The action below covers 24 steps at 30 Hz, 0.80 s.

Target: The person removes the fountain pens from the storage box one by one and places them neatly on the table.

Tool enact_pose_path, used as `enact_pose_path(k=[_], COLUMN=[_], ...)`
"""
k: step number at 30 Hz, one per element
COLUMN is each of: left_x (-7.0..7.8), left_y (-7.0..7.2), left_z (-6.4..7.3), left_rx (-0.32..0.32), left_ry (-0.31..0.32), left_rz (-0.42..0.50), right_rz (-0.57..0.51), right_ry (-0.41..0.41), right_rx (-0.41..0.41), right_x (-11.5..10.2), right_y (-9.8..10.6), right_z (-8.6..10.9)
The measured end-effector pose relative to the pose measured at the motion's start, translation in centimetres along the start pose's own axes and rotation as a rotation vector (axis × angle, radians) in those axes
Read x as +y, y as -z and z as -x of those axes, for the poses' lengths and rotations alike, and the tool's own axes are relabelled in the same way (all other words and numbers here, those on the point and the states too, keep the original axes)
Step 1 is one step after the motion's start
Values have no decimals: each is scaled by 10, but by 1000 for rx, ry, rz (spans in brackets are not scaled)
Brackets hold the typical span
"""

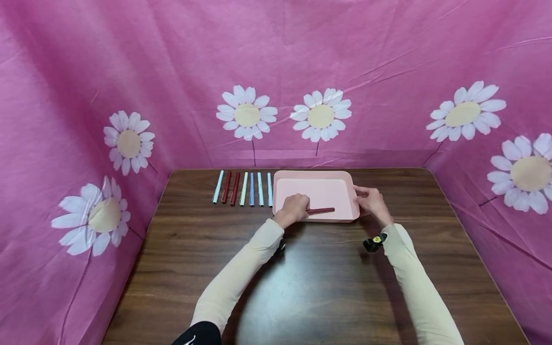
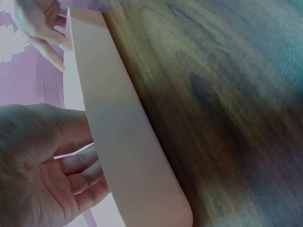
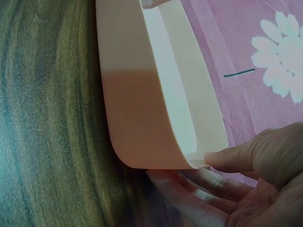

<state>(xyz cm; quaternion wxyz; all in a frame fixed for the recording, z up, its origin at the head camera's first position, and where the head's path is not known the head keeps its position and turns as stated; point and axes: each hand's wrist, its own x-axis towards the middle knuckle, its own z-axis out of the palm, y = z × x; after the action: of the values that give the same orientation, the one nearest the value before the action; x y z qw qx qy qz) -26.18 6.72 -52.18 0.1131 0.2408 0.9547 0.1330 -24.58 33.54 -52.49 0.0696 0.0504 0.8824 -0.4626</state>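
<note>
A pink tray [image 1: 313, 175] stands at the back of the table. My left hand [image 1: 294, 209] reaches over its front wall, and its curled fingers hold one end of a dark red pen [image 1: 321, 210]. The pen's other end points right, low over the tray's floor. In the left wrist view the tray's wall [image 2: 123, 127] hides the pen and the fingertips of the left hand [image 2: 47, 165]. My right hand [image 1: 372, 203] pinches the tray's right end, with the thumb on the rim and the fingers outside, as the right wrist view shows [image 3: 236, 184].
Left of the tray several capped pens lie side by side: a light blue pen [image 1: 218, 186], two dark red pens [image 1: 230, 188], a pale green pen [image 1: 244, 189], then blue ones [image 1: 260, 189]. Behind the wooden table [image 1: 319, 282] hangs a pink flowered cloth [image 1: 280, 48].
</note>
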Motion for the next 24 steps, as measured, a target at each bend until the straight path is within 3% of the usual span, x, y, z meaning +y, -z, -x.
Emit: enact_pose_path(k=[10,17,24], left_x=[-14,-31,-50], left_y=[11,19,30], left_z=[3,5,10], left_rx=[94,153,255], left_ry=[83,67,72], left_rz=[52,104,164], right_rz=[-79,-75,-74], right_ry=[-33,-38,-59], right_rx=[-31,-34,-37], right_x=[-2,-3,-2], right_y=[1,0,0], right_z=[1,-1,0])
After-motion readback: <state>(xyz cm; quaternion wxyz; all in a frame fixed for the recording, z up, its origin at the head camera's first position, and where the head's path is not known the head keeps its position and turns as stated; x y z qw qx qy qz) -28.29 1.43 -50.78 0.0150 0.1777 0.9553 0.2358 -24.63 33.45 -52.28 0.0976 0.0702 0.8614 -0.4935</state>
